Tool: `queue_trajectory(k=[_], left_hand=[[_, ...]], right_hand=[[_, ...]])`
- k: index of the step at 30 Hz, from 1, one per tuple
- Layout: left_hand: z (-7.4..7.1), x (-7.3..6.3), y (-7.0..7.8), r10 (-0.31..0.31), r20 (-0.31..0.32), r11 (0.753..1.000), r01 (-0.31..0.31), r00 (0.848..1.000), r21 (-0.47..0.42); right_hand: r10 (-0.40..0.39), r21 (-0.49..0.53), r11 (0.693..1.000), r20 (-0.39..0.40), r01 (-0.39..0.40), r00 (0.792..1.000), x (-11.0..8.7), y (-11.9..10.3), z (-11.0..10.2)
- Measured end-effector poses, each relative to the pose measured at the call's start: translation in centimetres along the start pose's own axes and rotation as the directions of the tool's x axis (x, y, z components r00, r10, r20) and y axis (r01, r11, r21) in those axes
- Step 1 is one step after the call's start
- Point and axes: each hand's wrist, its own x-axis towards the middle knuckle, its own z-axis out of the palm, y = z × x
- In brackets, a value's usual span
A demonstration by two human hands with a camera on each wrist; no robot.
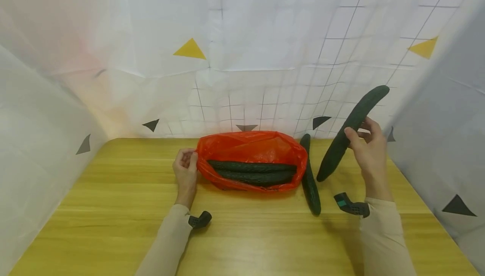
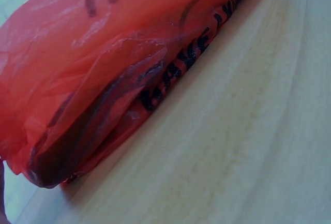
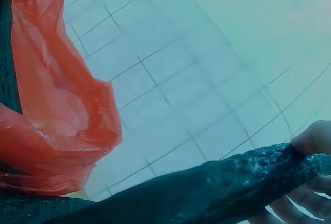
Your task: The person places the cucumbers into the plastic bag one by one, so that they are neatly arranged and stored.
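A red plastic bag [image 1: 250, 141] lies on the table with its mouth spread, and dark green cucumbers [image 1: 257, 178] rest side by side inside it. At the bag's left end, my left hand [image 1: 185, 170] pinches the rim between thumb and fingers. My right hand [image 1: 369, 145] grips another cucumber [image 1: 352, 120] around its middle, tilted and raised to the right of the bag. In the right wrist view this held cucumber [image 3: 207, 188] crosses the bottom. One more cucumber [image 1: 311, 183] lies on the table along the bag's right end. Black lettering marks the bag [image 2: 103, 43] in the left wrist view.
The wooden table [image 1: 113, 208] meets a white sheeted wall [image 1: 250, 27] with grid lines at the back. Yellow and dark triangles are on the sheeting. White sheets also stand at both sides. A dark wrist camera [image 1: 200, 220] sits on the left sleeve, another [image 1: 351, 205] on the right.
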Motion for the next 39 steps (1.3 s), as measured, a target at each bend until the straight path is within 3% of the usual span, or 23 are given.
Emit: queue_trajectory(k=[8, 16, 21, 29, 34, 39], left_hand=[[0.1, -0.1, -0.1, 0.001, 0.004, 1.0, -0.001, 1.0, 0.002], [0.2, -0.1, -0.1, 0.004, 0.017, 1.0, -0.003, 1.0, -0.002], [0.3, -0.1, -0.2, 0.001, 0.025, 1.0, -0.001, 1.0, 0.0], [0.1, -0.1, 0.3, -0.017, 0.035, 1.0, 0.018, 0.999, -0.011], [0.0, -0.4, 1.8, -0.023, 0.039, 1.0, 0.023, 0.999, 0.002], [0.0, -0.1, 0.7, -0.012, 0.021, 1.0, 0.012, 1.0, 0.004]], right_hand=[[-0.094, 0.213, 0.972, -0.018, 0.095, 0.995, -0.3, -0.8, -0.2], [-0.196, 0.32, 0.926, -0.054, 0.203, 0.979, -0.7, -1.6, 0.1], [-0.233, 0.384, 0.891, -0.07, 0.242, 0.97, -1.0, -2.1, 0.4], [-0.282, 0.525, 0.803, -0.08, 0.281, 0.956, -1.4, -2.8, 1.8], [-0.342, 0.54, 0.776, -0.076, 0.327, 0.937, -1.5, -2.6, 2.8], [-0.391, 0.531, 0.757, -0.1, 0.381, 0.915, -1.7, -2.6, 3.4]])
